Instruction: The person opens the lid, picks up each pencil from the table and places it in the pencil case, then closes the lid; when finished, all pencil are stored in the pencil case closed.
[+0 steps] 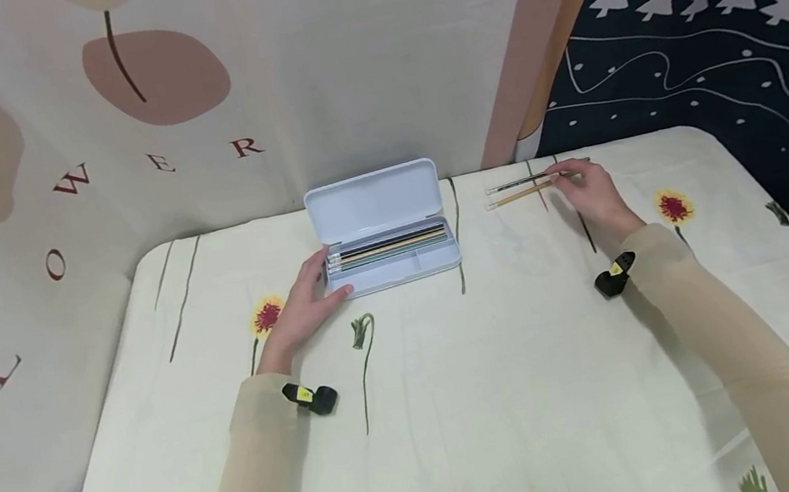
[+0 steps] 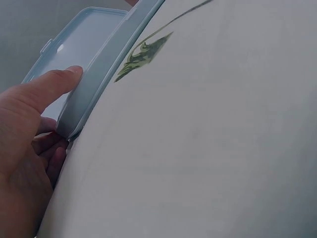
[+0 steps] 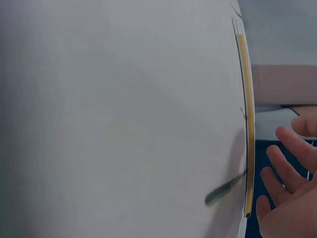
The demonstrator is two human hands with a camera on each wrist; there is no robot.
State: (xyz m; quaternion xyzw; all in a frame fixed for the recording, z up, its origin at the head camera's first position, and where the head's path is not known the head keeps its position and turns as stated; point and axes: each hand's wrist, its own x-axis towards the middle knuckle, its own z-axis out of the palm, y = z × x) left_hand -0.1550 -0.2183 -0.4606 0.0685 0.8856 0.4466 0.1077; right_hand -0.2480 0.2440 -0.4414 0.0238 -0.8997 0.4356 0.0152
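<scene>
A pale blue pencil case (image 1: pixel 373 201) stands with its lid raised at the back of the table. Several pencils (image 1: pixel 390 246) lie side by side in its tray. My left hand (image 1: pixel 301 309) grips the case's left end; in the left wrist view the thumb lies over the rim and the other fingers curl around the corner. To the right of the case, a yellow pencil (image 1: pixel 518 196) and a dark pencil (image 1: pixel 516 183) lie on the cloth. Close over their right ends is my right hand (image 1: pixel 594 199). Its fingers (image 3: pixel 283 158) are loosely spread beside the yellow pencil in the right wrist view.
A white cloth (image 1: pixel 462 404) printed with flowers and stems covers the table. Behind it hangs a pale curtain (image 1: pixel 353 58) with leaf shapes and letters. At the right, a dark blue cloth (image 1: pixel 700 52) with white trees borders the table edge.
</scene>
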